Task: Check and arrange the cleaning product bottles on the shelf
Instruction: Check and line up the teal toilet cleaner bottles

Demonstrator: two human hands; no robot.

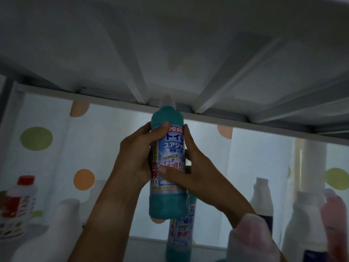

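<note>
I hold a teal cleaner bottle [167, 203] with a blue-and-white Japanese label upright in mid-air, its pale cap close under the shelf above. My left hand [136, 157] grips its left side, thumb across the label top. My right hand [190, 167] wraps the right side, thumb lying over the label. A second teal bottle [179, 237] of the same kind stands on the shelf directly behind and below it.
The white shelf underside [170, 63] with ribs hangs low overhead. A red-capped bottle [18, 203] and a white bottle [56, 229] stand at left. White bottles [261, 197] and pink bottles [334, 224] crowd the right. A dotted curtain [56, 148] forms the back.
</note>
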